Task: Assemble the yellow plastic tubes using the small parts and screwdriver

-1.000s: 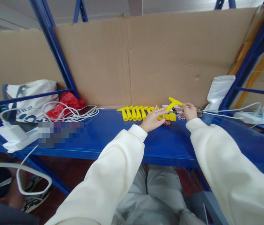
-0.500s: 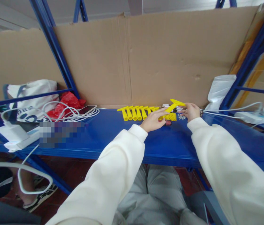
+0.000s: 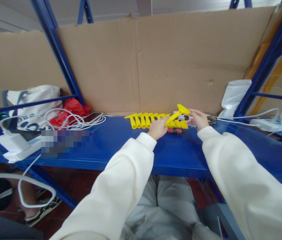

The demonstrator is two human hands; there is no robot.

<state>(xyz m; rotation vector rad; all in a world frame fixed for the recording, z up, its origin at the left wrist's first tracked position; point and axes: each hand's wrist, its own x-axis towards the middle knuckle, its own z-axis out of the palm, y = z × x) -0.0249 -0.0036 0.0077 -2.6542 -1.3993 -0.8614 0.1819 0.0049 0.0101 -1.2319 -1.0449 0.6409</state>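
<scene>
My left hand (image 3: pixel 158 128) is closed around the grip of a yellow T-shaped scraper (image 3: pixel 173 117), which tilts up to the right above the shelf. My right hand (image 3: pixel 200 119) has its fingers pinched at the right end of the scraper's wide head. Whether a small part sits between those fingers I cannot make out. Several matching yellow scrapers (image 3: pixel 144 122) lie in a row left of the held one. Just below it are a stack of small yellow pieces (image 3: pixel 182 124) and a red-and-black cylindrical item (image 3: pixel 175 130).
Thin metallic pieces (image 3: pixel 211 120) lie behind my right hand. Cardboard (image 3: pixel 181 60) backs the blue shelf (image 3: pixel 130 146). White cables (image 3: pixel 88 122), a red bag (image 3: pixel 73 108) and a power strip (image 3: pixel 22 153) are on the left; a white pouch (image 3: pixel 234 96) leans at right. Another person's leg (image 3: pixel 28 200) shows below left.
Both hands have shifted slightly left with the yellow scraper, and its head has turned to slope down to the right. More of the red-and-black item now shows.
</scene>
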